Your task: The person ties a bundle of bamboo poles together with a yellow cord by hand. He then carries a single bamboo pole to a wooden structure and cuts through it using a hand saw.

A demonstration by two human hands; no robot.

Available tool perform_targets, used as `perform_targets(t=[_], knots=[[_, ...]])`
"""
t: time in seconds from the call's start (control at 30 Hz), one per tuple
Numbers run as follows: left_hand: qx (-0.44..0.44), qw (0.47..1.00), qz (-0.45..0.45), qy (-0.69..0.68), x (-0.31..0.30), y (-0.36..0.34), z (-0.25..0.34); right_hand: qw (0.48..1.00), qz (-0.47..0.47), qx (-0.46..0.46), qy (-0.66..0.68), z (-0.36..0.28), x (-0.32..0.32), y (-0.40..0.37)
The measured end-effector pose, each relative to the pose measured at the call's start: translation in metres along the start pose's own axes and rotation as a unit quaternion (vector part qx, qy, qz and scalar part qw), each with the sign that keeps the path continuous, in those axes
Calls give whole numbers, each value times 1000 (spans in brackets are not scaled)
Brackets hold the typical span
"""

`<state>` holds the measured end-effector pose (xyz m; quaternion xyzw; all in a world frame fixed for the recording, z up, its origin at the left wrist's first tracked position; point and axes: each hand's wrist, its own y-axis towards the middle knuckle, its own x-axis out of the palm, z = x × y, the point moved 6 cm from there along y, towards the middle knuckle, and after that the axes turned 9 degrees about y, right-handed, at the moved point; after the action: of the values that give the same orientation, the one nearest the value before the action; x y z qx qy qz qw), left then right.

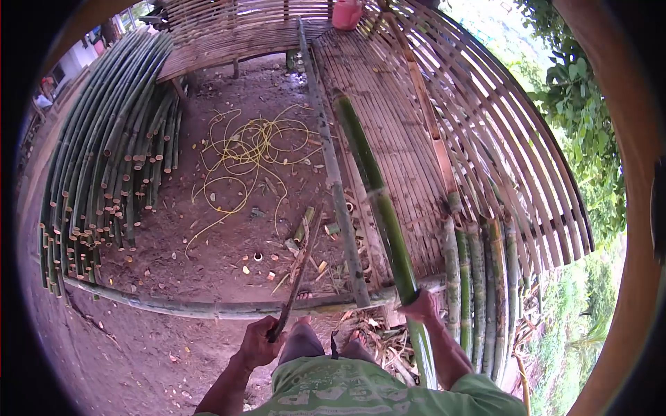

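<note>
My left hand (261,342) is closed round the lower end of a long, thin dark blade or stick (297,284), which points up and away from me; what it is made of is hard to tell. My right hand (421,307) grips a long green bamboo pole (390,229) on the right. The pole slants from beside my right side up toward the slatted bamboo bench, and its lower part looks pale and shiny. A horizontal pole (229,310) lies just beyond my left hand, across the space in front of my legs.
Many cut bamboo poles (104,152) are stacked at the left. A tangled yellow hose or rope (257,142) lies on the dirt. A slatted bench (388,125), a red container (346,14) and upright poles (479,291) stand ahead and right. Chips (399,357) litter the ground. A person (44,92) is far left.
</note>
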<state>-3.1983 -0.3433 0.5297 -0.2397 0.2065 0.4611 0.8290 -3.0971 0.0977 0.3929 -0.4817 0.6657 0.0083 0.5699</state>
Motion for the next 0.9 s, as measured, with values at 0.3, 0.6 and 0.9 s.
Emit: perform_targets(t=[0.3, 0.6, 0.9], knots=[[-35, 998, -5, 60, -68, 11, -51, 898, 332, -184, 222, -349, -130, 154], [-20, 999, 4, 42, -68, 37, -51, 935, 277, -214, 57, -195, -111, 36], [-65, 983, 131, -107, -53, 82, -49, 949, -135, 268, 94, 286, 160, -190]])
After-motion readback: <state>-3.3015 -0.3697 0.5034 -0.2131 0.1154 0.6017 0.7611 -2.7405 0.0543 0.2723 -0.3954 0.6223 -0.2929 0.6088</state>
